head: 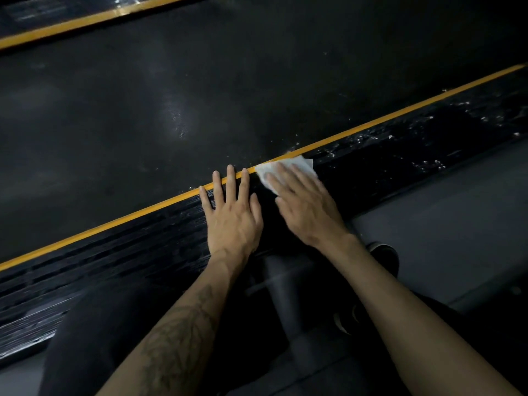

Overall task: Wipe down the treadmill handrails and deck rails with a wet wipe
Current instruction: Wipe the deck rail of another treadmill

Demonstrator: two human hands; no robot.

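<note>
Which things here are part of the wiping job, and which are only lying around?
Part of the job:
- wet wipe, pressed flat under the right hand
- near deck rail with its yellow stripe
- left hand, flat on the rail
- far deck rail

Just there:
- treadmill belt
- grey floor
- shoe

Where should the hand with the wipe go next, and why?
Probably slide the right hand and its wipe further right along the near rail. White specks show on the rail there, while the stretch by the flat left hand looks streaked and wet, so it seems done.
</note>
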